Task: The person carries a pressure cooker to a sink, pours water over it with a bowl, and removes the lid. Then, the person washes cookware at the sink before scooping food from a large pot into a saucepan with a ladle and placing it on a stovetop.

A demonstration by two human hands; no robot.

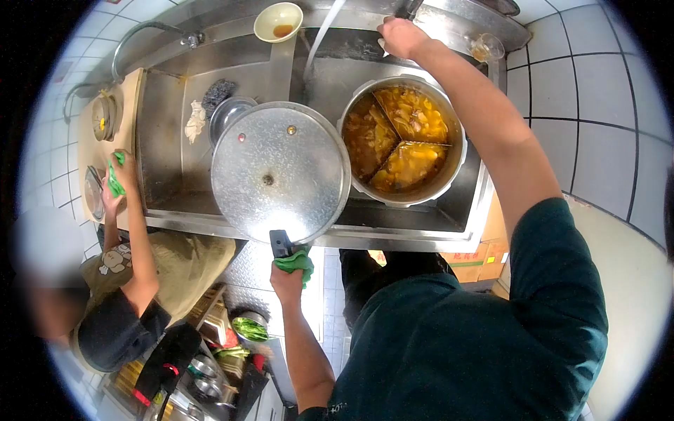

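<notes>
Fingers wrapped round a green cloth and the black handle of a large metal lid, my left hand is at the sink's front edge. The lid is tilted, its underside showing. To its right, a big pot stands in the sink, split by metal dividers into three sections of orange-brown stew. My right hand is closed at the back ledge beyond the pot, beside a dark object; what it holds, if anything, is hidden.
At the left, a co-worker's hands hold a green cloth over a wooden board with bowls. A cream bowl sits on the back ledge. A white hose hangs into the sink. Cardboard boxes stand below right.
</notes>
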